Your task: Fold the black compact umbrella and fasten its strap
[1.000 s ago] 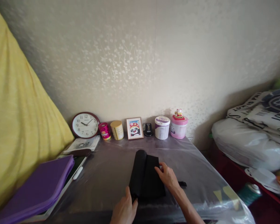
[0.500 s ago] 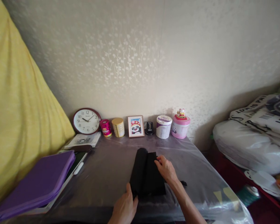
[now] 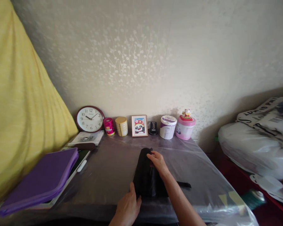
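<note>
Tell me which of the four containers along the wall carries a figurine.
The pale pink container at the row's right end: a figurine stands on its lid, while the purple-and-white tub, yellow can and magenta can have none.

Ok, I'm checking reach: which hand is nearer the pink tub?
Right. The right hand is at the far end of the black bundle, in front and left of the pink tub; the left hand is farther, at the bundle's near end.
</note>
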Demonstrator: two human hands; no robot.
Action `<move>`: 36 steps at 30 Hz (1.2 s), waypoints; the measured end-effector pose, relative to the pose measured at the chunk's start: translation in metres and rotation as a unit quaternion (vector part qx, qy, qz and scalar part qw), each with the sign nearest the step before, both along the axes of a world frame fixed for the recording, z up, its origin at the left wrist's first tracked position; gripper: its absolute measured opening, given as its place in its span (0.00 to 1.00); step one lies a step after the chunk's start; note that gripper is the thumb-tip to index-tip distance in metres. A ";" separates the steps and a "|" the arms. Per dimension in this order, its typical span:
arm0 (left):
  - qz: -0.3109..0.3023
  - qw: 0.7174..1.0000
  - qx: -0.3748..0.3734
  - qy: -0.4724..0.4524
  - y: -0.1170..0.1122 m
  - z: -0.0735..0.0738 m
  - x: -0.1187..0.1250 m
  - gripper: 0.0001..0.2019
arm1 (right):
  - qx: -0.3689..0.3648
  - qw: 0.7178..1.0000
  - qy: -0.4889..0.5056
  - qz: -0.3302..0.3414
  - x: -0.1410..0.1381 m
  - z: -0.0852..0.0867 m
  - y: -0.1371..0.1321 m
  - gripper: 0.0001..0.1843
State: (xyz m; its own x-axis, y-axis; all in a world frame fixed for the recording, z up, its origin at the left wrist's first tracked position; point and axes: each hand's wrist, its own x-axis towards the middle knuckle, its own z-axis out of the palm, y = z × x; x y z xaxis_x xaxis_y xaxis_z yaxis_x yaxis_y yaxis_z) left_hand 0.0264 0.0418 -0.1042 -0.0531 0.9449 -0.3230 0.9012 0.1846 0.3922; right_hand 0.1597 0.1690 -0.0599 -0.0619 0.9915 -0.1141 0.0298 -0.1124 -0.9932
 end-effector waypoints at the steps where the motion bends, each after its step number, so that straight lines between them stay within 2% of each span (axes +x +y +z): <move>1: -0.001 1.000 0.001 0.000 0.000 0.000 0.000 0.29 | 0.004 1.000 0.001 -0.006 -0.006 -0.001 0.002 0.21; 6: -0.008 1.000 0.007 0.000 0.000 -0.001 -0.001 0.28 | 0.013 1.000 -0.006 0.001 -0.038 -0.018 0.011 0.21; 10: -0.012 1.000 0.002 0.000 0.002 0.004 -0.003 0.28 | 0.045 0.993 -0.107 0.010 -0.054 -0.034 0.015 0.21; 15: -0.008 1.000 0.006 0.015 0.001 0.007 -0.005 0.29 | 0.110 0.935 -0.336 0.022 -0.059 -0.035 0.013 0.20; 18: -0.004 0.998 0.055 0.016 -0.004 0.003 -0.007 0.28 | 0.106 0.913 -0.393 0.037 -0.060 -0.031 0.012 0.20; 22: 0.024 0.994 0.106 -0.008 -0.012 0.002 -0.012 0.30 | 0.111 0.900 -0.420 0.049 -0.061 -0.029 0.011 0.20; 24: 0.007 0.993 0.120 -0.021 -0.014 0.004 -0.012 0.32 | 0.113 0.895 -0.428 0.052 -0.062 -0.029 0.011 0.20; 26: -0.023 0.994 0.108 -0.018 -0.014 0.007 -0.009 0.36 | 0.110 0.891 -0.436 0.055 -0.063 -0.029 0.011 0.20; 29: -0.040 0.998 0.050 0.021 -0.010 0.007 0.000 0.39 | 0.109 0.884 -0.449 0.064 -0.064 -0.029 0.011 0.20; 33: -0.047 0.997 0.036 0.053 -0.005 0.002 0.008 0.34 | 0.129 0.883 -0.442 0.091 -0.063 -0.024 0.008 0.20; 36: -0.047 0.996 0.035 0.065 -0.004 -0.001 0.009 0.31 | 0.192 0.877 -0.418 0.142 -0.057 -0.020 -0.006 0.15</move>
State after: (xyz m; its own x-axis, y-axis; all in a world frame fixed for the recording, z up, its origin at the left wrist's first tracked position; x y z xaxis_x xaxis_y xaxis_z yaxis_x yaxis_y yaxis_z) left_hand 0.0351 0.0382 -0.1056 -0.0010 0.9676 -0.2526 0.9573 0.0739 0.2796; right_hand 0.1030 0.1634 -0.0799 -0.3658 0.9251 0.1022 0.7374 0.3551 -0.5746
